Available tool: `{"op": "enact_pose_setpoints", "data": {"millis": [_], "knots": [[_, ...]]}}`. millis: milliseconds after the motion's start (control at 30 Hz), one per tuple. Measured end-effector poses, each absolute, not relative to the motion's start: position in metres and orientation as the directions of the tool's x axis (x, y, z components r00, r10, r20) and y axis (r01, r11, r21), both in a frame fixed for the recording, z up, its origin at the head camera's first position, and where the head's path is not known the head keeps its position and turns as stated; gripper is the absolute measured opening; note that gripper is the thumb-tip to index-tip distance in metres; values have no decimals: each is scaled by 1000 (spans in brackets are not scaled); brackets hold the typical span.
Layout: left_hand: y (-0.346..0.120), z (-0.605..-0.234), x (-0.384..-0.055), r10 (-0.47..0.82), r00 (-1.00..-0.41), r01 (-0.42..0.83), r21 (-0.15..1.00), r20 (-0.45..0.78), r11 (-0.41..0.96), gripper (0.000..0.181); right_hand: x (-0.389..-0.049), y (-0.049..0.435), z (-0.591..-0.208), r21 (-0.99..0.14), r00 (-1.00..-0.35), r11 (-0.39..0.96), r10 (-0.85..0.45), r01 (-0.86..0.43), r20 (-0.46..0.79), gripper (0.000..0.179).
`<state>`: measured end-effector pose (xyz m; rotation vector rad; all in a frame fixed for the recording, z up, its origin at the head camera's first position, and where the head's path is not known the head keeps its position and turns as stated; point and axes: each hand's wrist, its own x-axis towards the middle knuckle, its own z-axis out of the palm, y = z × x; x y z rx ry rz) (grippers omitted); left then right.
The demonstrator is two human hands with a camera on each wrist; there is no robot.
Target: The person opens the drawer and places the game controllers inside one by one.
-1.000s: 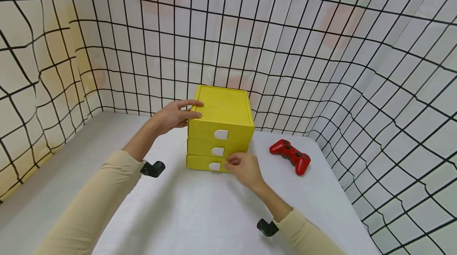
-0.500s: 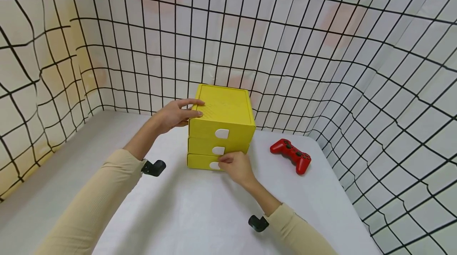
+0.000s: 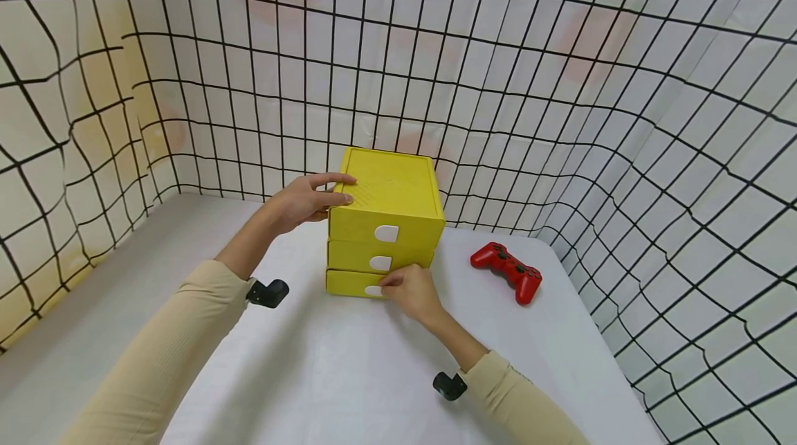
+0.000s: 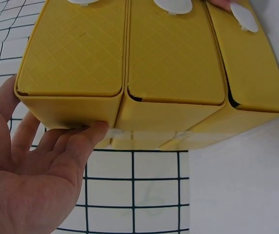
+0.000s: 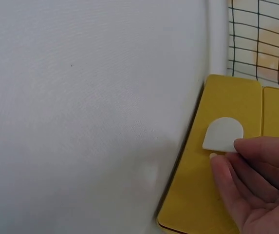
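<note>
A yellow box of three stacked drawers (image 3: 392, 185) stands on the white table, each drawer front with a white rounded handle. At the lowest drawer (image 3: 345, 282), my right hand (image 3: 416, 293) has its thumb and fingertips at the edge of the white handle (image 5: 224, 134), pinching it. Part of that handle is hidden by the fingers in the head view. My left hand (image 3: 301, 203) rests on the box's upper left edge, some fingertips on the top and others against the left side. In the left wrist view the fingers (image 4: 83, 144) lie along that side.
A red game controller (image 3: 507, 272) lies on the table to the right of the box. Black wire mesh (image 3: 392, 85) over white sheeting stands behind the box and at both sides. A small black camera (image 3: 450, 386) is worn on the right wrist.
My right hand has moved left along the lowest drawer front onto its white handle. The left hand and the game controller have stayed put.
</note>
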<state>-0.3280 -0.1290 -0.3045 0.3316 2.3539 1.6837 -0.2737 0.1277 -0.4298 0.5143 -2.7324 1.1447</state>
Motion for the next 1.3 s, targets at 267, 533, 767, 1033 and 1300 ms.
{"op": "enact_pose_setpoints", "data": {"millis": [267,533,767,1033,1300], "knots": [[-129,-305,-328,316,-948,65,949,-38,309,50,-267,128,-423,-664,-941,672,-292,-329,171,6],[-130,-305,-328,320,-946,63,947,-44,316,51,-251,134,-414,-700,-935,661,-354,-271,28,6],[-130,-305,-327,319,-946,54,946,-54,320,52,-237,140,-407,-713,-913,665,-398,-222,-87,6],[-130,-303,-327,328,-942,30,951,-75,306,53,-222,145,-393,-681,-856,697,-474,-224,-204,13],[-131,-304,-328,323,-944,41,946,-69,320,53,-214,148,-385,-689,-777,700,-534,-186,-333,15]]}}
